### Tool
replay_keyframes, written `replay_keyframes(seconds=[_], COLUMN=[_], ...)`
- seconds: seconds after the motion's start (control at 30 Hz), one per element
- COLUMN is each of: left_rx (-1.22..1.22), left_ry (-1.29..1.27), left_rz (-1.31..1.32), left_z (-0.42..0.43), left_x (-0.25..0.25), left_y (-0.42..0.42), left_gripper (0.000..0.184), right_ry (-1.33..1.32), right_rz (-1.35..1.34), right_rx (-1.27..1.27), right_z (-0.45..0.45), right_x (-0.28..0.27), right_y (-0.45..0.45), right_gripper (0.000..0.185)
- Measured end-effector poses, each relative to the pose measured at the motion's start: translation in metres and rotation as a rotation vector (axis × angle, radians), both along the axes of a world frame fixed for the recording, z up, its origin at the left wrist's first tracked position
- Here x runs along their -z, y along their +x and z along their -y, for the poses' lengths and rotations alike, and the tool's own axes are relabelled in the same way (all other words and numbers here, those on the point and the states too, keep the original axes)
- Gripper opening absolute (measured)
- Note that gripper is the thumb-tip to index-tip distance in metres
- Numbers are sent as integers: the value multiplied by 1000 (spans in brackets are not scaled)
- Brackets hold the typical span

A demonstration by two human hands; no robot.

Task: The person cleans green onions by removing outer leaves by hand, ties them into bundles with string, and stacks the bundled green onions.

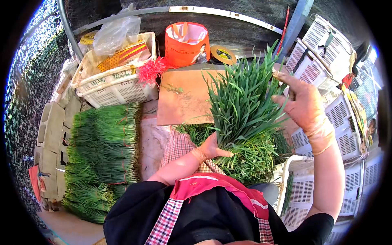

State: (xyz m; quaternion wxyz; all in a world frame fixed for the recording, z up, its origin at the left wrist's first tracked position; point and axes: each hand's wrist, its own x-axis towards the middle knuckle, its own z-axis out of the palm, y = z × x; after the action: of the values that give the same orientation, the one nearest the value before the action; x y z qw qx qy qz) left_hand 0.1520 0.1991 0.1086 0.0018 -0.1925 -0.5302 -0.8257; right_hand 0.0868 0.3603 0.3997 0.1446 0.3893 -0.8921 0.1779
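Note:
My left hand [210,148], in a thin orange-tinted glove, is closed round the lower part of a thick bunch of garlic chives [245,102]. The bunch stands nearly upright, its green leaf tips fanning out towards the back. On the right, my right hand [304,102], gloved too, is raised beside the leaves with thumb and fingers apart. Nothing shows in its grasp; whether the fingertips touch the leaf edges I cannot tell. Below the bunch lies a heap of loose chives [253,159] in front of my apron.
Tied chive bundles [102,143] lie stacked at left. Behind them stands a white crate [118,85] with plastic bags and a red pompom of ties [152,71]. An orange bag [187,47], a tape roll [223,54] and a tan board [183,98] are ahead. White crates [310,65] line the right.

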Motion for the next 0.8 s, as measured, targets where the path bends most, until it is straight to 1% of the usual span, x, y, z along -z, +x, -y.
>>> replay_keyframes(seconds=[0.1, 0.13, 0.17, 0.2, 0.23, 0.27, 0.3, 0.33, 0.37, 0.4, 0.47, 0.53, 0.57, 0.6, 0.63, 0.67, 0.7, 0.73, 0.8], left_rx=[-26, -26, -85, -143, -130, -162, -126, -95, -102, -14, 50, 12, 5, 1, -4, -10, -21, -33, -36], left_ry=[8, 6, -75, -154, -189, -135, -67, 0, 5, 68, 214, 262, 276, 290, 245, 245, 223, 204, 213], left_rz=[19, 21, -17, -52, -42, -80, -33, 6, 63, 102, 154, 144, 116, 89, 60, 50, 43, 40, 32], left_z=[-1, 0, 1, 2, 2, 1, 0, 1, 2, 3, 4, 5, 5, 4, 6, 7, 7, 7, 8], left_x=[1, 3, 6, 9, 7, -3, -14, -22, -18, -11, -8, -16, -19, -22, -8, -10, -11, -11, -13], left_y=[0, 0, -1, 0, -2, 0, 4, 5, 5, 1, 0, 1, 1, 0, -6, -8, -8, -7, -6], left_gripper=[89, 89, 90, 90, 91, 89, 85, 82, 81, 78, 75, 76, 76, 76, 77, 77, 77, 78, 79], right_ry=[3, -45, -92, -93, -182, -271, -305, -265, -142, -18, -69, -64, -168, -112, -121, -129, -214, -210, -157], right_rz=[-17, 95, 209, 216, 223, 238, 260, 155, -55, -270, -281, -365, -212, -208, -172, -135, 60, 59, 85], right_rx=[-42, -51, -60, -58, -69, -81, -15, -45, 13, 65, 96, 109, 97, 10, -40, -87, -47, -52, -158], right_z=[-4, -6, -7, -9, -10, -10, -13, -20, -28, -37, -63, -77, -77, -81, -76, -63, -49, -34, -9], right_x=[19, 25, 29, 30, 29, 28, 25, 25, 22, 19, 22, 26, 31, 36, 39, 38, 36, 32, 26], right_y=[-14, -19, -22, -23, -21, -18, -15, -23, -27, -32, -53, -64, -64, -72, -70, -61, -48, -36, -21], right_gripper=[32, 27, 22, 22, 17, 13, 10, 10, 10, 9, 9, 8, 8, 14, 17, 21, 28, 28, 35])
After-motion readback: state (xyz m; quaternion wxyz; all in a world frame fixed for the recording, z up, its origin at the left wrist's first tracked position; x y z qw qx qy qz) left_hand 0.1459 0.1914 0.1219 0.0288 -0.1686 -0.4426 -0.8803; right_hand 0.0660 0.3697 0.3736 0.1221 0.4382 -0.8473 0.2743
